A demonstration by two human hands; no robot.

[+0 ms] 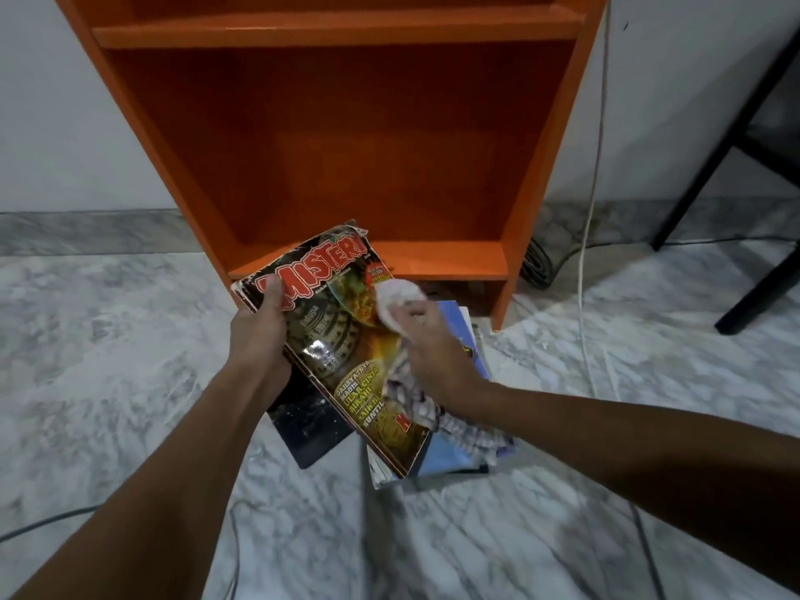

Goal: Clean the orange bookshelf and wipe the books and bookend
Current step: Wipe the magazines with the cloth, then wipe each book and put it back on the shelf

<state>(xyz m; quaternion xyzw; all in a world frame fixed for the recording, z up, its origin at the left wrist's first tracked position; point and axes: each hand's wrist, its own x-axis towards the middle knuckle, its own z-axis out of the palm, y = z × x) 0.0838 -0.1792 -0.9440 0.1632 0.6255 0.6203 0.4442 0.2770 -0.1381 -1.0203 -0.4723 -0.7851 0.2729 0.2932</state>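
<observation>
Checked cloth [396, 296] is bunched under the curled fingers of the right hand [428, 344]. They press it against the upper right part of a magazine cover. The cloth's loose end trails down beneath the wrist and across the lower part of the cover.

The left hand [259, 326] grips the magazine [342, 339] by its left edge, with the thumb on top near the first letter of the red title "MISTERI" and the fingers curled underneath. The magazine is frayed at its top corners and is held tilted above the floor, just in front of the lowest shelf board.

On the floor below it lie a dark-covered book [303, 426] and, to its right, a stack of books [450, 459] with a blue cover on top.

Behind them the orange bookshelf [346, 145] stands against a white wall on the grey marble floor [108, 361]. A white cord [595, 179] hangs down the wall to the right of the shelf, and a coil of dark cable [537, 264] lies at its foot. Black furniture legs [701, 166] stand further right.
</observation>
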